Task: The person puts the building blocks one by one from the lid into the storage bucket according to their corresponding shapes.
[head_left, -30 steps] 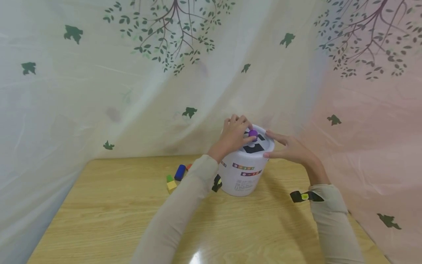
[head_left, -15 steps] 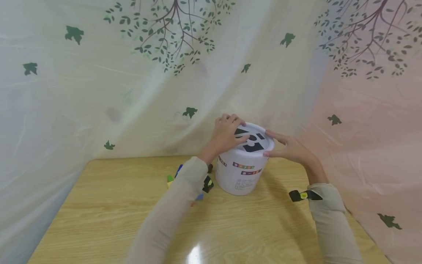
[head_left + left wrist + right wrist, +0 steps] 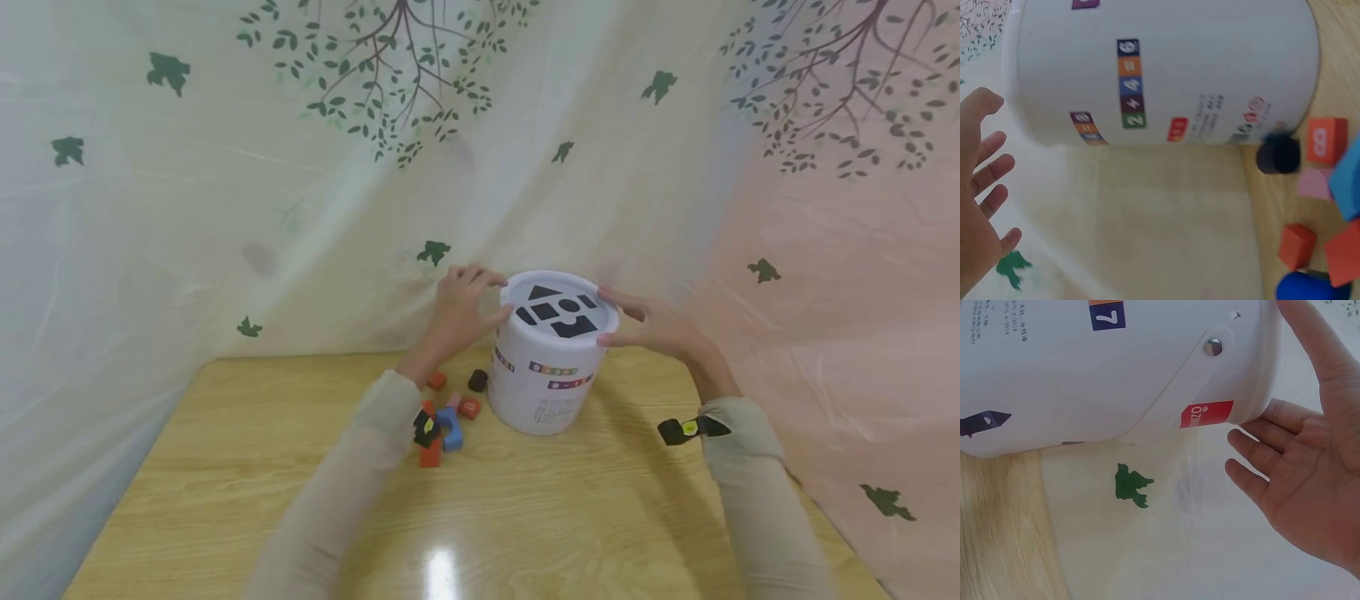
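A white shape-sorter bucket [image 3: 543,392] stands upright on the table, its lid [image 3: 536,285] cut with dark triangle, square, round and arch holes. My left hand [image 3: 465,304] is at the lid's left edge, fingers loosely bent and holding nothing; in the left wrist view the fingers [image 3: 997,165] spread beside the rim. On the opposite side, my right hand [image 3: 652,333] touches the rim with thumb and forefinger extended. The right wrist view has its other fingers [image 3: 1254,450] reaching behind the rim. Left of the bucket lie a blue arch block [image 3: 452,433] and a red lettered block [image 3: 470,407].
Also near the bucket are a black cylinder [image 3: 477,381], a pink block [image 3: 1315,183], a blue cylinder [image 3: 1304,287] and several red blocks, partly covered by the left forearm. A printed curtain [image 3: 337,250] hangs behind the wooden table [image 3: 570,517].
One second ago my left hand pinched a purple round piece over the lid; the piece is now out of sight. That hand has drawn back left, uncovering the holes. My right hand stays at the rim.
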Action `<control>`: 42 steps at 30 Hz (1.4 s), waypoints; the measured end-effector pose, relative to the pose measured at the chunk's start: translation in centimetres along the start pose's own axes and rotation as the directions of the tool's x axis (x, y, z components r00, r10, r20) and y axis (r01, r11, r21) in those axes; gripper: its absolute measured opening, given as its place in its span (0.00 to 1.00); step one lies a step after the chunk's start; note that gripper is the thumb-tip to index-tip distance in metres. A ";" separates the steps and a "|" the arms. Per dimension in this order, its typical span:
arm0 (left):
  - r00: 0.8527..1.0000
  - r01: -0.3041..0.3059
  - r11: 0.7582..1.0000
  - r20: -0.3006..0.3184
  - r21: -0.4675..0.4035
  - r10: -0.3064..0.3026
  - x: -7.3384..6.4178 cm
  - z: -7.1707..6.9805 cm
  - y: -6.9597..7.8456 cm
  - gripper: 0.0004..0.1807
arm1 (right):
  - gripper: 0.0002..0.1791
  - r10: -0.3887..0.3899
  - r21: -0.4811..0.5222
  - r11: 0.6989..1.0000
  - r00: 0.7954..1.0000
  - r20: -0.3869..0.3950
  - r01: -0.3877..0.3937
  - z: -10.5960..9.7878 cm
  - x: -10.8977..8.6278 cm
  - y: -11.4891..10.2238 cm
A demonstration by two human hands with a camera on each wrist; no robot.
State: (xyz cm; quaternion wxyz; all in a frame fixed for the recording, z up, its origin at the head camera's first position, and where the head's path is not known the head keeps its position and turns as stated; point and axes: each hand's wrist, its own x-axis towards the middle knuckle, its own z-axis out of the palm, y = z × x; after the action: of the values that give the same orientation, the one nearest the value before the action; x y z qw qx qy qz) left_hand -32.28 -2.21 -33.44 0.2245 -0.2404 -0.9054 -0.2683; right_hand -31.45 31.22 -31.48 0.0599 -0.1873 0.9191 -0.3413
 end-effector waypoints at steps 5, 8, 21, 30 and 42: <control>0.999 0.051 0.997 -0.009 -0.051 -0.052 -1.9 0.3 -2.7 0.23 | 0.52 0.004 -0.018 1.000 1.000 0.031 -0.003 -0.3 0.7 -0.1; 0.996 0.087 0.993 -0.004 -0.078 -0.087 -3.2 0.7 -4.2 0.22 | 0.51 -0.002 -0.030 1.000 0.999 0.042 0.003 -0.4 1.2 -0.1; 0.983 0.170 0.971 0.105 -0.166 -0.154 -7.5 3.1 -8.4 0.20 | 0.52 0.016 -0.021 1.000 0.999 0.051 -0.015 -0.6 1.9 -0.2; 0.969 0.181 0.982 0.177 -0.049 -0.170 -8.0 4.9 -8.6 0.22 | 0.52 0.014 -0.028 1.000 0.998 0.057 -0.013 -0.5 2.0 -0.2; 0.931 0.223 0.974 0.288 0.042 -0.226 -6.8 6.9 -7.4 0.24 | 0.53 0.013 -0.037 0.999 0.999 0.048 -0.011 -0.5 1.9 -0.1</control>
State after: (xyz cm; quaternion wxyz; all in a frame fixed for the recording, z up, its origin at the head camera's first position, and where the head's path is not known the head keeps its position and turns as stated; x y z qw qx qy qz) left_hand -32.97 -5.74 -45.10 0.0577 -0.1713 -0.9512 -0.2501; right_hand -33.31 30.70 -31.00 0.0807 -0.1909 0.9246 -0.3196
